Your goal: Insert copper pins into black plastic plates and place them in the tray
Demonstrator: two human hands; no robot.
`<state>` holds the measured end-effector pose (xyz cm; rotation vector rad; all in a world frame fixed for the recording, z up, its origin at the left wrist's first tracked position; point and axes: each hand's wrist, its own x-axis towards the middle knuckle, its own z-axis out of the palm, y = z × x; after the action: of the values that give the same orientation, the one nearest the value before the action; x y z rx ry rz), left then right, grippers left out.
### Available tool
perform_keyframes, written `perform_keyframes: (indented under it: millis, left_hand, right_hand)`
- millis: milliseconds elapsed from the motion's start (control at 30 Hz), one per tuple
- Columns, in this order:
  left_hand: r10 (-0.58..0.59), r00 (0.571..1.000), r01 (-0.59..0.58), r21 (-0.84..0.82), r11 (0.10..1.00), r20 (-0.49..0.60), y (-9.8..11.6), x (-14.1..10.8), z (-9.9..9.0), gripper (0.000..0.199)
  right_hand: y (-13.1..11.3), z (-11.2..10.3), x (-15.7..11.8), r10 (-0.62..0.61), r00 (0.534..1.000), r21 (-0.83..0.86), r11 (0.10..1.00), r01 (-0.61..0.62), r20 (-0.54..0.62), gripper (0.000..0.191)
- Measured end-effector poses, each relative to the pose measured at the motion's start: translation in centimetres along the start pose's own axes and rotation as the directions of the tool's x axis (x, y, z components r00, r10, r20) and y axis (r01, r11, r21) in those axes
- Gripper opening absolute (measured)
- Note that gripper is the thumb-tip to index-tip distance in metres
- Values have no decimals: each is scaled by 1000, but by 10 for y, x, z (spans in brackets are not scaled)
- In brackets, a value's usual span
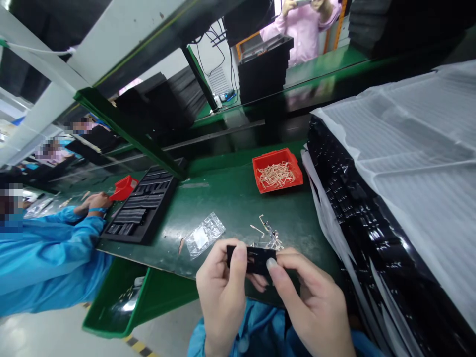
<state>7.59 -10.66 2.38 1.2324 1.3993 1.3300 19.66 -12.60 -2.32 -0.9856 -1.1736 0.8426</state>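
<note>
Between my two hands is a small flat black plastic piece [256, 260] with a slot in its middle. My left hand [225, 285] grips its left end, thumb on top. At the other end, the thumb and fingers of my right hand [310, 295] pinch it. Just beyond my fingers, a loose heap of small bent metal strips [273, 239] lies on the green table [223, 198]. To the left of the heap lies a clear plastic bag [205, 235] with a white label.
A red bin [277, 186] of thin bent strips stands further back. On the right rise stacked black trays [334, 183] under white sheeting [420, 134]. At left are a black tray [145, 206] of parts, a green bin [111, 322] and a co-worker in blue sleeves [55, 258].
</note>
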Motion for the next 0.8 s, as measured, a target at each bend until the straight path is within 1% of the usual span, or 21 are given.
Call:
perform_keyframes:
  millis: [100,167,267,367,433,500,533,600,667,733,800]
  left_hand:
    - [-16,1000,18,48,999,-25,5,-2,2,27]
    - [-11,1000,12,62,998,-6,8,-4,0,26]
    - [44,997,-50,101,994,62,9,-5,-6,24]
    - [96,992,-108,165,980,80,9,-5,-13,20]
    - [68,994,-84,199,976,90,11,-4,-15,16]
    - [34,995,-56,239,969,96,12,-3,-14,16]
    - [38,995,-61,266,962,89,12,-3,-14,17]
    - [82,995,-96,319,943,54,12,-2,-11,20]
    - [123,992,-112,343,933,-10,12,-2,-7,23]
    - [123,988,-82,357,930,-93,13,-3,-3,27]
    - [117,984,-58,382,922,-132,15,-3,-3,28]
  right_hand:
    - [-3,1,0,-57,998,-17,998,57,8,17]
    - [-5,1,0,-81,996,-16,997,82,30,18]
    - [-7,0,-1,-108,992,8,994,107,63,19]
    - [-8,0,-2,-143,986,8,990,142,85,20]
    - [-8,-1,-3,-156,984,-13,987,157,92,19]
    - [-7,-1,-4,-165,982,-29,985,168,92,19]
    - [-6,-1,-4,-169,981,-40,984,174,93,19]
    - [-5,-1,-4,-189,976,-69,978,196,106,18]
    - [-4,-2,-2,-209,970,-108,969,223,128,17]
    - [-3,-2,0,-241,959,-148,953,263,151,16]
    - [-3,-3,2,-277,943,-205,928,312,184,19]
